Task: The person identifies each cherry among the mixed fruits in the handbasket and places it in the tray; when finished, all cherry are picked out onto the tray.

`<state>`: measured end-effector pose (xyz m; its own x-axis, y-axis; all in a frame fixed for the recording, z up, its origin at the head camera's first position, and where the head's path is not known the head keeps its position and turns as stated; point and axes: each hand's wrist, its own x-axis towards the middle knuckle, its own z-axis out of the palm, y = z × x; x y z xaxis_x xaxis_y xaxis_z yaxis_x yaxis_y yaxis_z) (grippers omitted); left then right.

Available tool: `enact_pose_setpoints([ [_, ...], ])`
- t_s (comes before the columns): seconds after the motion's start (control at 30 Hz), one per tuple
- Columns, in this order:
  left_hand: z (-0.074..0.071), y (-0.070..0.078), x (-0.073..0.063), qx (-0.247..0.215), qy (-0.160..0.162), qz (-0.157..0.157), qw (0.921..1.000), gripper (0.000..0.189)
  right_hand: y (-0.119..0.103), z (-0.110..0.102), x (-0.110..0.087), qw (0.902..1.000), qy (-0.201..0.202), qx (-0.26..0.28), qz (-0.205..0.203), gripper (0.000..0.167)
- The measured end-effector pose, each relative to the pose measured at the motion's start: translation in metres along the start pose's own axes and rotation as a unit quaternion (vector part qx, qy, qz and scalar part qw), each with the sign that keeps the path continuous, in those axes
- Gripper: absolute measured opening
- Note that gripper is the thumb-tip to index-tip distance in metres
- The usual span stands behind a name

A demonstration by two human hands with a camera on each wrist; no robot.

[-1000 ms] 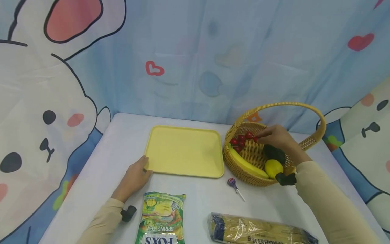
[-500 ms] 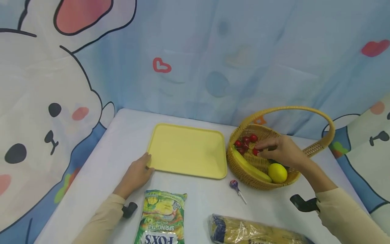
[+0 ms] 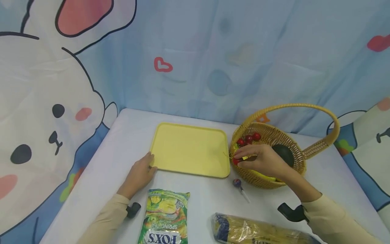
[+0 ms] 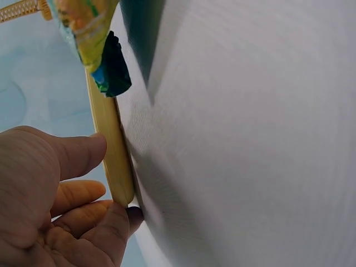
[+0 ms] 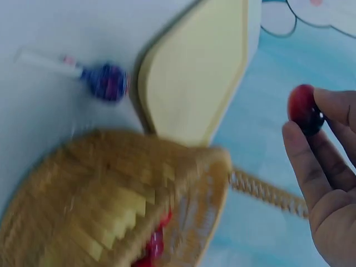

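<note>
Currently a glossy red, thin-stemmed cherry (image 5: 302,104) is over the left side of the basket (image 3: 254,181), pinched by the right hand (image 3: 264,159), angled leftward; the left hand (image 3: 139,174) grips the yellow tray (image 3: 190,149) at its near-left corner.

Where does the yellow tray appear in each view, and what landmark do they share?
Head: tray in the middle, left of the basket.
Left wrist: tray edge-on, a strip left of centre, gripped by the left hand.
Right wrist: tray at upper middle, above the basket.
Shared landmark: the basket; in the left wrist view only its handle shows, top left.
</note>
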<state>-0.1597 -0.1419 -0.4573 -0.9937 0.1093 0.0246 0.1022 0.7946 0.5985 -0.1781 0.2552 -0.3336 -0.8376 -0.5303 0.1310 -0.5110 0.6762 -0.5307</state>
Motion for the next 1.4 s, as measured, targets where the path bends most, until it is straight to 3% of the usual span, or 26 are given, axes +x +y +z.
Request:
enact_pose_setpoints([
  [0.27, 0.003, -0.004, 0.001, -0.004, 0.003, -0.001, 1.0000, 0.052, -0.013, 0.047, 0.042, 0.9923, -0.004, 0.124, -0.012, 0.019],
  [0.37, 0.003, -0.003, 0.001, -0.007, 0.002, -0.004, 1.0000, 0.052, -0.019, 0.063, 0.058, 0.9900, 0.001, 0.141, -0.010, 0.018],
  [0.57, 0.004, -0.002, 0.002, -0.005, 0.009, -0.009, 0.9999, 0.051, -0.024, 0.090, 0.085, 0.9925, 0.026, 0.119, -0.013, 0.018],
  [0.8, 0.004, -0.001, 0.001, -0.003, 0.014, -0.006, 0.9999, 0.050, -0.031, 0.119, 0.111, 0.9898, 0.033, 0.138, 0.015, 0.018],
  [1.0, 0.005, 0.000, 0.000, -0.009, 0.017, -0.011, 0.9998, 0.049, -0.031, 0.142, 0.133, 0.9921, 0.034, 0.117, 0.029, 0.018],
  [1.4, 0.004, 0.000, 0.001, -0.004, 0.022, -0.011, 0.9997, 0.050, -0.031, 0.171, 0.166, 0.9892, 0.063, 0.113, 0.068, 0.018],
])
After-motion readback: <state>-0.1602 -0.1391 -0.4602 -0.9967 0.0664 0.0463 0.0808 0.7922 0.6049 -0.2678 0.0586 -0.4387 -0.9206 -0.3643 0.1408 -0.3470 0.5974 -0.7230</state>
